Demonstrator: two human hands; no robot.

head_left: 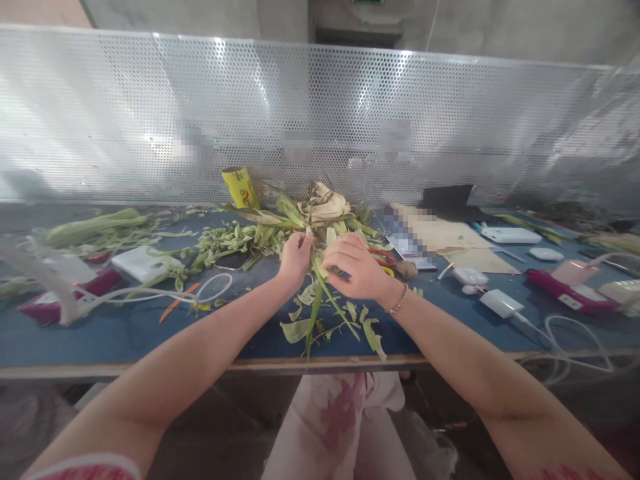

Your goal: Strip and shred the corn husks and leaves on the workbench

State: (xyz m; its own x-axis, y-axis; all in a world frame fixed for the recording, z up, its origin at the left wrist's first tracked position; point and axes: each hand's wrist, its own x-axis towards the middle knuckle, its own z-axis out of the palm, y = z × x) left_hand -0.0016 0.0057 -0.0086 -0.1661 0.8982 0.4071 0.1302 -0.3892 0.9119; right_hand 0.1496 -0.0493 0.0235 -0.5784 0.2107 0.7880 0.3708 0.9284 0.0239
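Observation:
My left hand point(296, 259) is closed in a pinch on the top of a long green leaf stalk point(314, 313) at the middle of the blue table point(125, 337). My right hand point(356, 268) is curled shut around the same stalk a little lower, and a dark object shows under its fingers that I cannot name. Cut leaf pieces point(370, 328) lie below the hands near the front edge. Behind the hands sits a heap of green stems and dried husks point(320, 207). Red-handled scissors point(384, 257) lie just right of my right hand.
A yellow packet point(240, 187) stands at the back against a perforated metal screen point(150, 113). White boxes, pink devices point(567, 290) and white cables point(575, 340) lie at both sides. Brown paper point(450, 237) lies at the right. More stems point(95, 227) are at the far left.

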